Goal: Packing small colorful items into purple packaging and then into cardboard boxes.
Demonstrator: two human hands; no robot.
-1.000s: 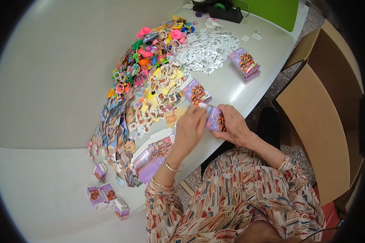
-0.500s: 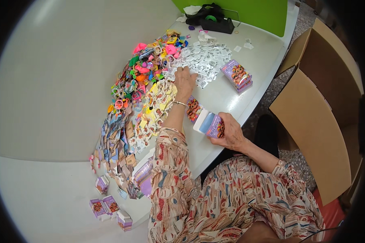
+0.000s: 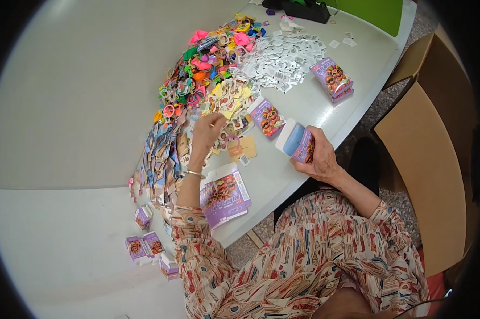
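Observation:
My right hand [image 3: 323,157] grips a small purple printed carton [image 3: 301,146] near the table's front edge, its white flap standing open at the top. My left hand [image 3: 209,130] is over the lower end of a heap of yellow-and-white printed cutouts [image 3: 230,98]. Its fingers are curled together, and whatever they may hold is hidden. Beside it lie a brown card [image 3: 246,148], a pink ring [image 3: 232,140] and a small white slip [image 3: 244,160]. Another purple carton [image 3: 268,118] rests between my hands. Below the left wrist are flat purple cartons [image 3: 224,196].
A long heap of colourful small toys [image 3: 200,66] borders white paper slips [image 3: 285,58] and bluish-brown folded pieces [image 3: 160,159]. Stacked purple cartons [image 3: 333,78] stand at right; several more [image 3: 154,243] lie lower left. A black tape dispenser [image 3: 306,10] is at the back, a large cardboard box [image 3: 423,175] at right.
My left hand has moved from the white slips toward me and left, over the cutouts. My right hand still holds the carton. The view has shifted, and the brown card and pink ring now show.

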